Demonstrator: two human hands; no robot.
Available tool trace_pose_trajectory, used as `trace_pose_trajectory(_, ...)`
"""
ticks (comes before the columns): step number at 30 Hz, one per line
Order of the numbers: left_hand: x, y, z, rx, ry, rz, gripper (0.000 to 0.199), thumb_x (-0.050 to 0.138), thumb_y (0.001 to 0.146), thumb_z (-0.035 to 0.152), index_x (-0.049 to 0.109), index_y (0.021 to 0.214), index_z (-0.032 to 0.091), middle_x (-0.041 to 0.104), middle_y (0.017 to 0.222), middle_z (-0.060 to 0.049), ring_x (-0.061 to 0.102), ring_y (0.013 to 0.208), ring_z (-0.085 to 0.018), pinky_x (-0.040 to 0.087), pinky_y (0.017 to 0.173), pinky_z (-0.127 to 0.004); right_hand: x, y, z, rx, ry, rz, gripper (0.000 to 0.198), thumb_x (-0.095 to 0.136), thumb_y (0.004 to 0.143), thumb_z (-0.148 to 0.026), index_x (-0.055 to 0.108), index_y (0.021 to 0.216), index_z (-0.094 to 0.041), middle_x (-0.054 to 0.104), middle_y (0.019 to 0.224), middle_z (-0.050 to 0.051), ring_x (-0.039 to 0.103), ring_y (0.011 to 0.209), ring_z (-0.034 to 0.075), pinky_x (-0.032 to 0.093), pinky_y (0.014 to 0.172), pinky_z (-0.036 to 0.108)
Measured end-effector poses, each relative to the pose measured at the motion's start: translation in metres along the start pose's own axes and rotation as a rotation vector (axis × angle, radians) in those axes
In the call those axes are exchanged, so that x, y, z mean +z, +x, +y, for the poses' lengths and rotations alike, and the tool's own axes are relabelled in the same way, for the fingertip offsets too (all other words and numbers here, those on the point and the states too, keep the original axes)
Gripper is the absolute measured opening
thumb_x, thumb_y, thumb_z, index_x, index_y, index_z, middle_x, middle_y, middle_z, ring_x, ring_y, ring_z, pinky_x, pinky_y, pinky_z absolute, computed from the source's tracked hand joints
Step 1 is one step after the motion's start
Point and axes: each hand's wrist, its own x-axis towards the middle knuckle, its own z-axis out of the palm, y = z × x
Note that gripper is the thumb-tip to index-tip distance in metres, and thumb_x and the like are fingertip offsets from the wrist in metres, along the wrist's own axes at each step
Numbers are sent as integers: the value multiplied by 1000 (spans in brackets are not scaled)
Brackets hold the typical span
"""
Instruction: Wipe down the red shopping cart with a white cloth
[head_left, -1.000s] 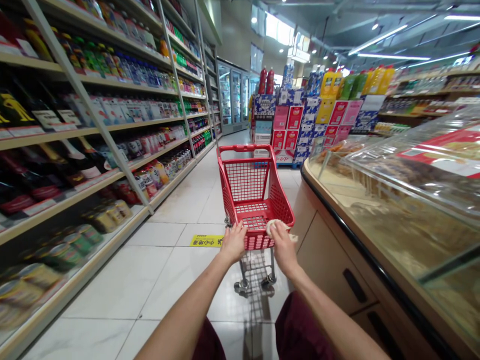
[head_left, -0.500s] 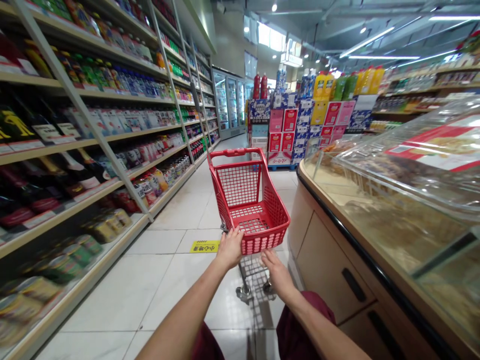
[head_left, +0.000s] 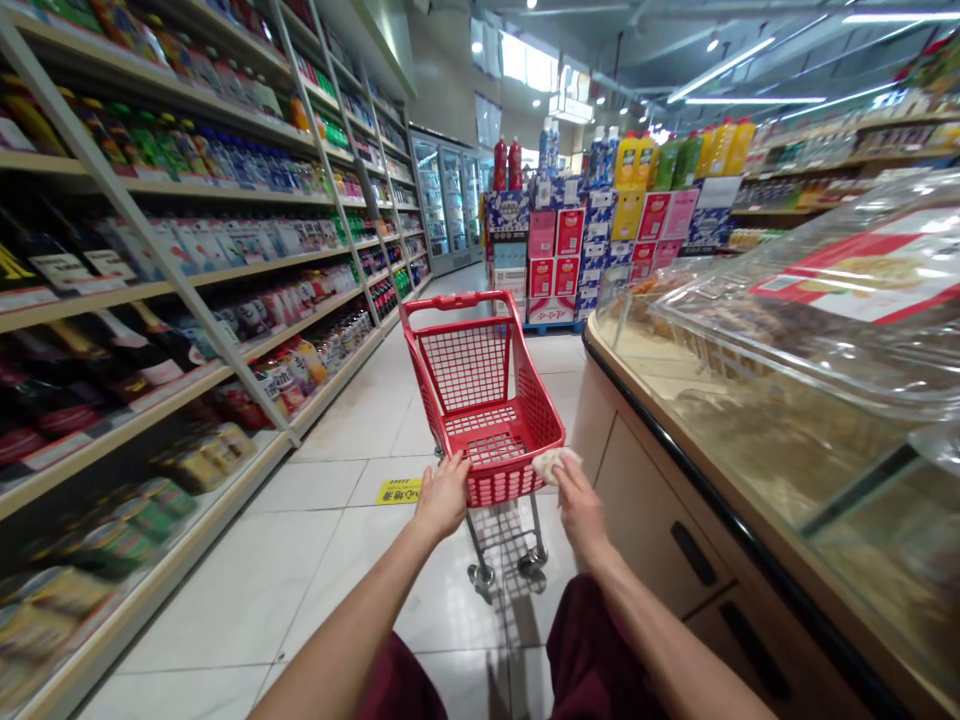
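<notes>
A red plastic shopping cart (head_left: pixel 504 487) on metal legs and casters stands in the aisle, its basket bare inside. My left hand (head_left: pixel 444 498) grips the near left corner of the basket, with its fingers over the rim. A crumpled white cloth (head_left: pixel 553 464) is pinched in the fingers of my right hand (head_left: pixel 583 508). That cloth lies against the near right corner of the rim.
Tall shelves of drinks (head_left: pixel 247 250) line the left side. On the right runs a curved counter (head_left: pixel 637 430) with clear plastic lids over food. Stacked drink boxes (head_left: pixel 555 255) stand ahead, and a yellow floor sticker (head_left: pixel 397 491) lies left of the cart.
My right hand has risen from below the basket to its near right corner, and the white cloth now shows in it. My left hand stays on the left corner.
</notes>
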Motion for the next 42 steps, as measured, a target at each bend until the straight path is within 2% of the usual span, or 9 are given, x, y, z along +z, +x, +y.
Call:
trace_pose_trajectory(3, 1, -2, -1, -11, 5, 16, 53, 32, 72, 7, 36, 123, 21, 27, 139, -7, 26, 126, -21, 20, 102, -49, -3, 5, 5, 72, -33, 25, 42, 32, 77, -5, 55, 111, -14, 46, 126, 10, 38, 120, 19, 36, 98, 38)
trace_pose_trajectory(7, 1, -4, -3, -8, 0, 8, 53, 34, 71, 7, 37, 122, 21, 27, 139, -7, 27, 126, -21, 19, 102, -50, 2, -10, 6, 19, -10, -50, 40, 33, 73, -4, 65, 91, -21, 61, 107, 5, 54, 104, 15, 46, 86, 28)
trace_pose_trajectory(13, 0, -6, -2, -29, -17, 5, 55, 33, 71, 5, 37, 123, 21, 26, 139, -8, 25, 127, -21, 18, 102, -50, -9, 16, 20, 128, -19, 126, 40, 33, 79, -11, 52, 115, -14, 41, 130, 10, 35, 122, 18, 33, 100, 38)
trace_pose_trajectory(19, 7, -5, -7, -17, -30, 37, 51, 33, 73, 8, 38, 122, 21, 28, 139, -7, 26, 126, -21, 19, 102, -50, -3, -5, 19, 83, -8, -22, 36, 35, 74, -8, 63, 93, -19, 62, 104, 7, 56, 98, 17, 47, 83, 30)
trace_pose_trajectory(23, 8, -5, -7, -10, -25, 41, 51, 33, 74, 8, 37, 123, 21, 27, 139, -7, 25, 127, -22, 19, 102, -49, -10, -4, 15, 138, -23, 40, 36, 34, 78, -12, 57, 106, -14, 50, 122, 11, 47, 112, 20, 42, 91, 35)
trace_pose_trajectory(26, 8, -6, -5, -13, -24, 43, 51, 32, 74, 8, 36, 123, 20, 26, 139, -7, 24, 127, -22, 19, 102, -49, -6, 3, 6, 162, -15, 60, 37, 35, 79, -13, 53, 112, -13, 43, 128, 12, 41, 117, 20, 39, 94, 36)
trace_pose_trajectory(31, 10, -6, -8, 6, -51, 29, 54, 34, 70, 7, 36, 123, 20, 25, 140, -6, 23, 127, -21, 18, 103, -49, 4, -12, -19, 71, 19, -72, 36, 35, 76, -5, 61, 98, -18, 57, 113, 9, 53, 105, 16, 46, 86, 28)
trace_pose_trajectory(37, 16, -6, -10, 14, -80, 46, 55, 34, 71, 8, 34, 124, 21, 22, 141, -4, 21, 128, -20, 16, 104, -48, 11, -6, -54, -3, 86, 0, 38, 36, 80, -9, 52, 114, -14, 44, 128, 12, 38, 119, 18, 35, 99, 35)
trace_pose_trajectory(42, 16, -9, -10, 37, -81, 33, 58, 35, 69, 8, 32, 126, 21, 22, 141, -4, 20, 128, -20, 15, 104, -48, 38, -26, -79, -149, 130, -164, 43, 34, 73, 0, 61, 100, -18, 58, 111, 9, 52, 106, 16, 47, 86, 30)
